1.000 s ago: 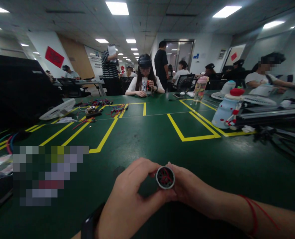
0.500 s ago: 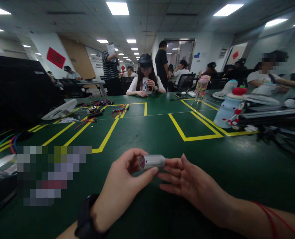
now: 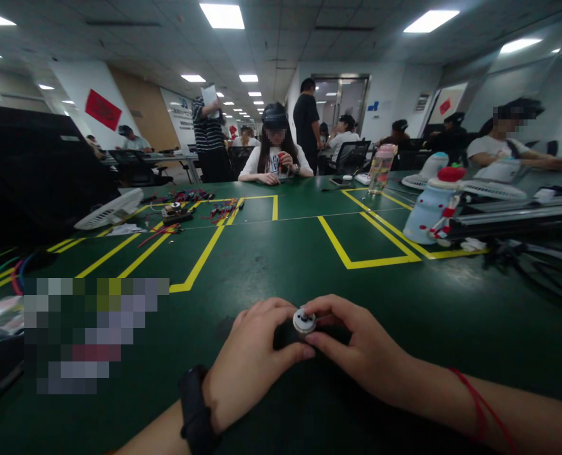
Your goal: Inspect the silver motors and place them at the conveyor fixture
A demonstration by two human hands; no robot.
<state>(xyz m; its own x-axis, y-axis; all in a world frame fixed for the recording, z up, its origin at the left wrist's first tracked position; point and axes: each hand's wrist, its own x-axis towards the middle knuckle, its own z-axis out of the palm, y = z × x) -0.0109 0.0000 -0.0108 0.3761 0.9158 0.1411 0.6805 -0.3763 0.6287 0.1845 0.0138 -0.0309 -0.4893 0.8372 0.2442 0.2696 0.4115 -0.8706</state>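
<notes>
A small silver metal cylinder (image 3: 304, 321), perhaps a small motor, stands roughly upright between my hands, its round end with a dark centre facing up toward me. My left hand (image 3: 256, 347) curls about its left side, thumb in front and fingers behind. From the right, my right hand (image 3: 373, 354) pinches the rim of the upper end between thumb and fingertips. The fingers and shadow hide the cylinder's lower part. Below both hands lies the dark green table (image 3: 266, 259).
Bundles of red and black wires (image 3: 224, 210) and a white fan (image 3: 110, 208) lie at left, near a dark screen (image 3: 34, 177). A blue bottle (image 3: 425, 212), clear bottle (image 3: 382, 169) and metal rails (image 3: 522, 215) stand right. A person (image 3: 275, 151) sits opposite.
The cylinder has turned from lying sideways to standing with its end up. My right hand has gone from spread fingers to pinching its rim. The left hand has shifted right.
</notes>
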